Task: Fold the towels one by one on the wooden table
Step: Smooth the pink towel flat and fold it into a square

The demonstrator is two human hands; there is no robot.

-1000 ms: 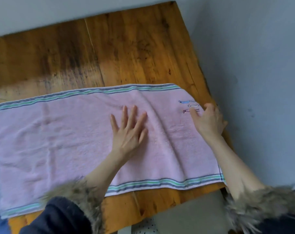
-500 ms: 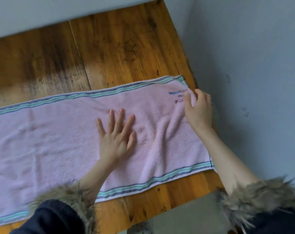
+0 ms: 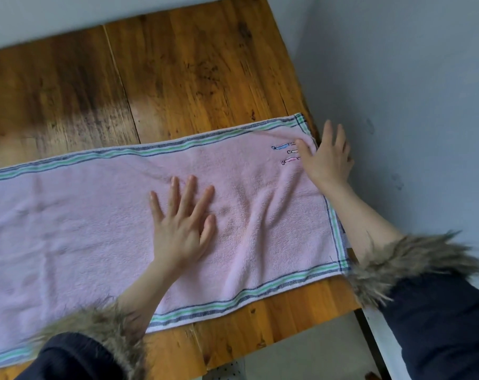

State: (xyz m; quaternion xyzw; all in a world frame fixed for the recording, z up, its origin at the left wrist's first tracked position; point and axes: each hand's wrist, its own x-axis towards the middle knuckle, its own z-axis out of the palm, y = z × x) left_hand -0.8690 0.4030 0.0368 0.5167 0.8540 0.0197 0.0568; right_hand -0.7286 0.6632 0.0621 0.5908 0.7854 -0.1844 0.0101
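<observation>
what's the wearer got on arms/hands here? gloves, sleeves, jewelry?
No gloves: the left hand and right hand are bare, with no rings, watch or bracelets visible. Both arms wear dark navy coat sleeves ending in shaggy brown-grey fur cuffs, pushed back so the forearms show. No markings visible on the fabric.

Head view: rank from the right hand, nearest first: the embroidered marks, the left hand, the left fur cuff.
From the right hand:
1. Embroidered marks, touching its thumb side.
2. Left hand, flat mid-towel.
3. Left fur cuff, near bottom edge.
</observation>
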